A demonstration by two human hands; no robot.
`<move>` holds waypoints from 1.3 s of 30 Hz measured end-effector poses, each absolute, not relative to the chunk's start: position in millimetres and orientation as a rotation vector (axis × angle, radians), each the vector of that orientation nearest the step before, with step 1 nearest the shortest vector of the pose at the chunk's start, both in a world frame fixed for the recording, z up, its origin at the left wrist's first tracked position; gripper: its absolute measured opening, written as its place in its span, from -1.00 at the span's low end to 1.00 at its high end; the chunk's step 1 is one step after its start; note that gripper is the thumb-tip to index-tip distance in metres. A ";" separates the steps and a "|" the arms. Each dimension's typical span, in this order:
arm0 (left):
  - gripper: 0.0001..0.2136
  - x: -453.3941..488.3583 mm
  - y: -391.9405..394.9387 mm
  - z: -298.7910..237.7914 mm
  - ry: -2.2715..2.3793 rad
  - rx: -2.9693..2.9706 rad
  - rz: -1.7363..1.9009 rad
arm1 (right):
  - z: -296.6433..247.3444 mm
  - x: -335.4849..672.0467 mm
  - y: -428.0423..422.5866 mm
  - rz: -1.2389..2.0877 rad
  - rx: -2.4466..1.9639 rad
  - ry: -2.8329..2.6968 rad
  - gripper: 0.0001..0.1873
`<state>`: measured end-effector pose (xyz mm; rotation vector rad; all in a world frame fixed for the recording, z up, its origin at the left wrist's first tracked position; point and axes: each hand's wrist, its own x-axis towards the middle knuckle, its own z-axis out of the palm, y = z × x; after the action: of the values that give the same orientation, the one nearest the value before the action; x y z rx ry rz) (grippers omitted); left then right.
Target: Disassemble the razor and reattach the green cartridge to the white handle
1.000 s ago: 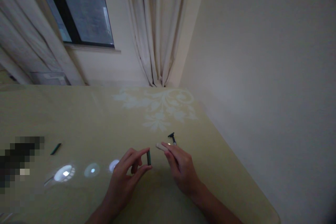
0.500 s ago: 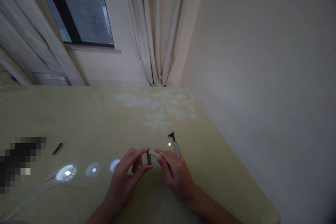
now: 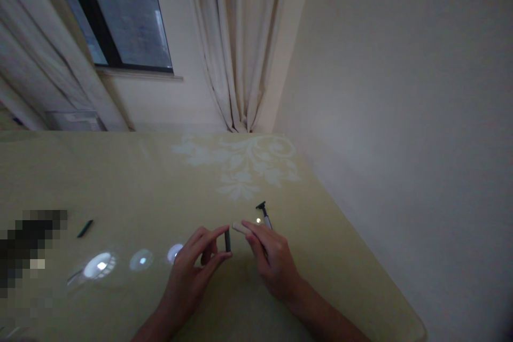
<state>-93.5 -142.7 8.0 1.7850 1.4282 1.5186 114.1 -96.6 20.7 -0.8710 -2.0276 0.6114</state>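
Between the thumb and index finger of my left hand [image 3: 199,259] a small dark green-and-black razor cartridge [image 3: 227,240] is held on end, gripped at its top and bottom. My right hand [image 3: 274,259] pinches a pale, blunt-ended stick [image 3: 241,228], whose tip points left. A small gap separates that tip from the cartridge. Behind my right hand lies a razor [image 3: 265,215] with a black head and grey handle, its lower end hidden by the hand. Another dark green-and-black cartridge [image 3: 85,228] rests on the table farther left.
The glossy yellowish table [image 3: 132,187] reflects several lights and carries a white floral pattern. A pixelated dark patch [image 3: 24,240] covers its left side. Beyond stand a curtain [image 3: 236,48] and a window [image 3: 124,16]; a plain wall [image 3: 401,107] runs along the right edge.
My right hand has drawn the pale stick slightly right and up, away from the cartridge. My left hand stays in place, with the cartridge turned a little.
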 end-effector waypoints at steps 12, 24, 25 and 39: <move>-0.61 -93.2 -142.6 8.7 1.409 1.819 1.518 | 18.4 114.2 -95.7 0.600 -0.858 -2.049 -0.60; -0.66 -93.7 -143.5 13.7 1.448 1.839 1.527 | 16.6 111.7 -97.0 0.635 -0.813 -2.064 -0.61; -0.66 -93.6 -143.4 14.5 1.456 1.835 1.529 | 16.5 111.6 -97.6 0.636 -0.795 -2.074 -0.60; -0.64 -94.2 -143.9 10.8 1.453 1.809 1.533 | 19.4 109.9 -101.9 0.609 -0.820 -2.075 -0.58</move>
<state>-94.2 -143.9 10.8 1.8089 1.4529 1.5330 109.9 -101.9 19.4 -0.8203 -2.0753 0.6089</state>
